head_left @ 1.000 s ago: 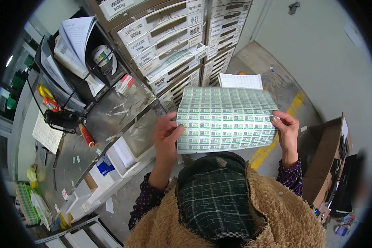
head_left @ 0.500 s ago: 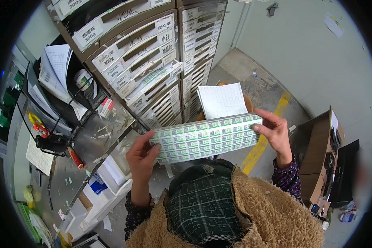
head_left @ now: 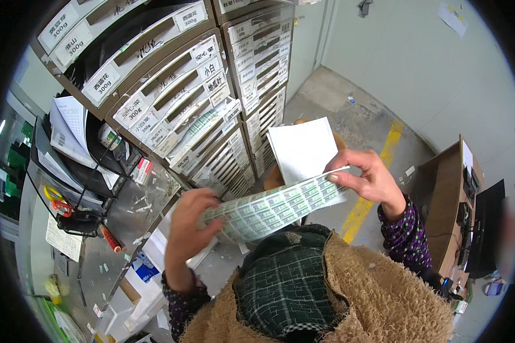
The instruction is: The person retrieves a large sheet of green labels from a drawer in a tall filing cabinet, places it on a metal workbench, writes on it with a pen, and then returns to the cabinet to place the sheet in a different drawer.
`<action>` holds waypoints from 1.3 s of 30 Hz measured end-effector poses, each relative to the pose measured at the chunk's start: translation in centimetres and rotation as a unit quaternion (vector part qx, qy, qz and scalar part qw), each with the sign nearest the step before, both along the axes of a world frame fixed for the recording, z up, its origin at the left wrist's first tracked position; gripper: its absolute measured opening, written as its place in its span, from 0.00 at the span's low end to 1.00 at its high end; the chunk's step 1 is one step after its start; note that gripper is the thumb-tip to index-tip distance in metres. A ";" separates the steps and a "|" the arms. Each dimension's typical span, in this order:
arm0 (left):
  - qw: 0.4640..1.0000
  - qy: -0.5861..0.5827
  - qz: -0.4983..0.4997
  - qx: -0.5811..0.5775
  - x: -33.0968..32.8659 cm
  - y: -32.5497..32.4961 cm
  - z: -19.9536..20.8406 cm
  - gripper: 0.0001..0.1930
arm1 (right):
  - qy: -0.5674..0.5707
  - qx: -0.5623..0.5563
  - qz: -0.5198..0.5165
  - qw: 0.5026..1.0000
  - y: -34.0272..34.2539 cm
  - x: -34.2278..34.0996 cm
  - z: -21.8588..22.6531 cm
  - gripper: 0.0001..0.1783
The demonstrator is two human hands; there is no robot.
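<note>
A stack of green-and-white label sheets [head_left: 277, 208] is in front of my body, its left end drooping lower. My right hand [head_left: 369, 180] pinches the stack's right end between thumb and fingers. At the left end is my left hand [head_left: 189, 223], smeared by motion; its thumb and fingers are near the sheet edges, and I cannot tell if they grip them. Beyond the labels, white paper sheets [head_left: 303, 146] lie on a brown stool [head_left: 339, 140], partly hidden by my right hand.
Tall drawer cabinets [head_left: 171, 86] stand ahead on the left, one drawer [head_left: 203, 128] holding green-printed sheets. A metal worktop [head_left: 123, 203] on the left carries a black wire rack [head_left: 77, 226], scissors [head_left: 57, 197] and a red-handled tool [head_left: 110, 237]. A wooden desk [head_left: 440, 211] is on the right.
The label stack has gone from flat and taut to tilted and curved, its right end drawn inward. My left hand has shifted slightly left and blurred. The view has turned a little.
</note>
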State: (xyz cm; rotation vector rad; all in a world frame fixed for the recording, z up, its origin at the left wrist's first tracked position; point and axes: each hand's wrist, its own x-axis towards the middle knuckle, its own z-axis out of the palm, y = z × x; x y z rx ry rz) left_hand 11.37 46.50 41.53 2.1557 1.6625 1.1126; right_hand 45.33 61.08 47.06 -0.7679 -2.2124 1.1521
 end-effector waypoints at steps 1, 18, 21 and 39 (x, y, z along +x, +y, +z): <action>0.999 0.006 -0.033 -0.007 1.9 1.7 0.3 0.13 | 0.014 0.030 0.021 0.999 0.2 -0.4 -0.7 0.05; 0.979 -0.117 -0.054 -0.159 2.5 1.3 -3.1 0.07 | 0.018 -0.027 0.010 0.999 5.7 -0.9 3.7 0.07; 0.970 -0.103 -0.072 -0.206 1.3 0.0 -3.5 0.08 | 0.005 0.045 0.077 0.996 5.5 -2.3 4.0 0.07; 0.935 -0.318 0.001 -0.159 5.3 2.6 -5.0 0.13 | 0.066 -0.153 0.062 0.984 2.1 -8.0 -4.4 0.24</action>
